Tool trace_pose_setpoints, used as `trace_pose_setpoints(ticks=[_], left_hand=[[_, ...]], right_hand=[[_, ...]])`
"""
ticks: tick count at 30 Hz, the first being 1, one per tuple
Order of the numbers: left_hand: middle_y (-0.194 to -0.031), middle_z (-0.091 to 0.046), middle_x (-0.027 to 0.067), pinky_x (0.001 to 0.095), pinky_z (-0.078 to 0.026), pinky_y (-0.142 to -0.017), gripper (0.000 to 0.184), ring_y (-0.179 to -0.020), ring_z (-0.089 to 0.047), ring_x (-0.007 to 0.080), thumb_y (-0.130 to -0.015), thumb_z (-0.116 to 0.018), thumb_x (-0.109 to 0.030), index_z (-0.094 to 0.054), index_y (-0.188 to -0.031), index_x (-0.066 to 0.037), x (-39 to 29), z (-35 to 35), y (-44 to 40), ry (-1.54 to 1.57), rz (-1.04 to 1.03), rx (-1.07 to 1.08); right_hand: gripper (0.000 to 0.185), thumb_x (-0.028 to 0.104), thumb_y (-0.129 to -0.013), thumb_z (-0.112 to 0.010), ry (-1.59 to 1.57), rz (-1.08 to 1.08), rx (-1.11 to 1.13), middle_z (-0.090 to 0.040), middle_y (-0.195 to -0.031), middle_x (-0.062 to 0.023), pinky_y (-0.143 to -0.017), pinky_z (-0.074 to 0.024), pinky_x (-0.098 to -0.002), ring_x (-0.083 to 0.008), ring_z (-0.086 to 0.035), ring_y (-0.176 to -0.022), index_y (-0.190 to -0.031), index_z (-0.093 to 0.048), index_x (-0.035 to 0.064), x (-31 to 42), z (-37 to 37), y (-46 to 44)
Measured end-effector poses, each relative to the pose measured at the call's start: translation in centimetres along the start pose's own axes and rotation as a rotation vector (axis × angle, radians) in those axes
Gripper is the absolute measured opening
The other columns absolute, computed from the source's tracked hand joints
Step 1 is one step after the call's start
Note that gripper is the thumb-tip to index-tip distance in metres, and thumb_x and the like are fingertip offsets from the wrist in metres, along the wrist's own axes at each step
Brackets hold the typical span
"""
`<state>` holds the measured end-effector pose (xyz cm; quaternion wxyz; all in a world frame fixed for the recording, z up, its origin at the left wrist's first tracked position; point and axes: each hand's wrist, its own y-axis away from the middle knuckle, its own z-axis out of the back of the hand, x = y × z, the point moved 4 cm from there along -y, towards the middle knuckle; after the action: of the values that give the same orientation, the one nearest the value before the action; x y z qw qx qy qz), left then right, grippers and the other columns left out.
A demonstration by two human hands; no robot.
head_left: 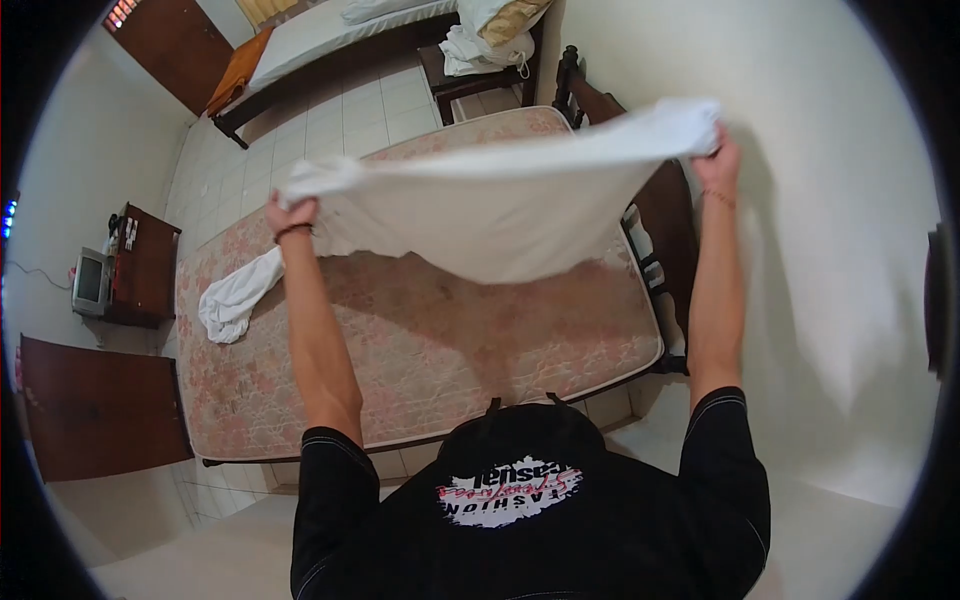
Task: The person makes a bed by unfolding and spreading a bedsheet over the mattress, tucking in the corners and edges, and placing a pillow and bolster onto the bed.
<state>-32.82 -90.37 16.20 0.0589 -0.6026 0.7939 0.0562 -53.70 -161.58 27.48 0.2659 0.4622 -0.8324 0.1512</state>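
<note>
A white sheet (500,210) is stretched in the air between my two hands, above a bare mattress (400,370) with a faded pink floral pattern. My left hand (292,215) is closed on the sheet's left part, and a dark band circles that wrist. On the right, near the wall, my right hand (718,165) grips the bunched upper corner of the sheet. One end of the sheet hangs down beyond my left hand and lies crumpled on the mattress's left side. The sheet hides the middle of the mattress's far side.
A dark wooden headboard (668,230) stands at the right against the wall. Beyond the mattress are a second bed (340,45) and a small table (435,75) with white cloths. A small television (92,280) sits by a brown cabinet (148,265) at left.
</note>
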Motion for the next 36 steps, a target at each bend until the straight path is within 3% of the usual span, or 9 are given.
trace_pose_setpoints(ticks=[1,7,11,17,22,31,33,35,36], left_hand=[[-0.119,-0.047,0.016,0.0428,-0.029,-0.098,0.053,-0.113,-0.041,0.0312,-0.08,-0.044,-0.032,-0.038,-0.121,0.0,-2.3,-1.0,-1.0,0.158,0.165,0.391],[-0.123,-0.044,0.016,0.0466,-0.029,-0.098,0.045,-0.113,-0.042,0.0304,-0.083,-0.045,-0.019,-0.038,-0.121,0.002,2.3,-7.0,11.9,-0.449,-0.239,0.015],[-0.125,-0.041,0.0161,0.0438,-0.03,-0.099,0.047,-0.114,-0.04,0.0298,-0.083,-0.045,-0.015,-0.032,-0.125,0.003,7.7,4.3,20.3,-0.476,-0.051,-0.537],[-0.116,-0.047,0.0143,0.0422,-0.038,-0.093,0.049,-0.107,-0.045,0.0295,-0.076,-0.053,-0.011,-0.036,-0.12,0.001,11.9,22.5,28.8,-0.419,0.206,-0.857],[-0.121,-0.044,0.015,0.0419,-0.038,-0.093,0.053,-0.107,-0.046,0.0288,-0.077,-0.055,-0.015,-0.032,-0.122,0.0,15.8,20.8,30.2,-0.513,0.377,-1.048],[-0.11,-0.052,0.0131,0.0428,-0.042,-0.087,0.045,-0.095,-0.053,0.0304,-0.076,-0.058,-0.023,-0.044,-0.112,0.0,19.3,26.8,30.4,-0.553,0.578,-1.18],[-0.105,-0.053,0.0127,0.0398,-0.043,-0.083,0.049,-0.093,-0.053,0.0298,-0.072,-0.061,-0.017,-0.043,-0.113,0.002,20.8,16.2,29.1,-2.089,0.118,-1.362],[-0.102,-0.053,0.0126,0.0365,-0.044,-0.08,0.054,-0.091,-0.053,0.027,-0.067,-0.065,-0.01,-0.042,-0.114,0.002,27.1,16.2,27.1,-2.118,-0.295,-0.479],[-0.101,-0.053,0.0122,0.0349,-0.043,-0.08,0.057,-0.09,-0.054,0.0249,-0.063,-0.068,-0.007,-0.043,-0.114,0.001,31.2,14.4,26.5,-1.854,-0.056,-0.278]], right_hand=[[0.029,0.018,-0.082,-0.049,-0.025,0.07,0.076,-0.056,-0.105,-0.0097,-0.09,-0.0383,-0.0438,-0.0256,-0.052,-0.1,-0.107,-0.053,0.0032,2.8,-2.8,0.5],[0.034,0.018,-0.083,-0.045,0.193,0.246,-0.015,-0.053,-0.111,-0.0094,-0.09,-0.0378,-0.0448,-0.0252,-0.051,-0.102,-0.113,-0.047,0.0027,7.2,-5.1,7.7],[0.036,0.02,-0.085,-0.039,0.345,0.038,-0.23,-0.051,-0.114,-0.0102,-0.092,-0.0367,-0.0427,-0.0251,-0.047,-0.106,-0.116,-0.045,0.0025,2.1,6.8,11.3],[0.033,0.013,-0.085,-0.045,0.432,-0.288,-0.253,-0.052,-0.112,-0.0094,-0.083,-0.0432,-0.0349,-0.0208,-0.052,-0.099,-0.117,-0.044,0.0028,-5.5,19.5,18.8],[0.037,-0.006,-0.078,-0.049,0.554,-0.041,-0.493,-0.053,-0.102,-0.012,-0.075,-0.0462,-0.0294,-0.0187,-0.054,-0.087,-0.114,-0.042,-0.001,-6.7,23.0,21.7],[0.042,-0.012,-0.071,-0.047,0.76,-0.109,-0.348,-0.055,-0.101,-0.0079,-0.08,-0.0418,-0.0249,-0.0155,-0.053,-0.088,-0.11,-0.051,0.0011,-10.4,21.2,21.6],[0.049,-0.012,-0.066,-0.048,0.949,-0.076,-0.183,-0.053,-0.107,-0.0049,-0.086,-0.0383,-0.0246,-0.0146,-0.049,-0.097,-0.113,-0.049,0.0036,-12.6,18.8,21.3],[0.055,-0.014,-0.06,-0.048,1.145,-0.149,0.059,-0.052,-0.106,-0.0038,-0.088,-0.0355,-0.0231,-0.0137,-0.047,-0.1,-0.111,-0.051,0.0061,-14.9,14.7,21.9],[0.056,-0.013,-0.059,-0.048,1.035,-0.283,0.114,-0.051,-0.106,-0.0031,-0.084,-0.0387,-0.0224,-0.0125,-0.048,-0.097,-0.111,-0.051,0.0065,-17.1,14.6,22.4]])
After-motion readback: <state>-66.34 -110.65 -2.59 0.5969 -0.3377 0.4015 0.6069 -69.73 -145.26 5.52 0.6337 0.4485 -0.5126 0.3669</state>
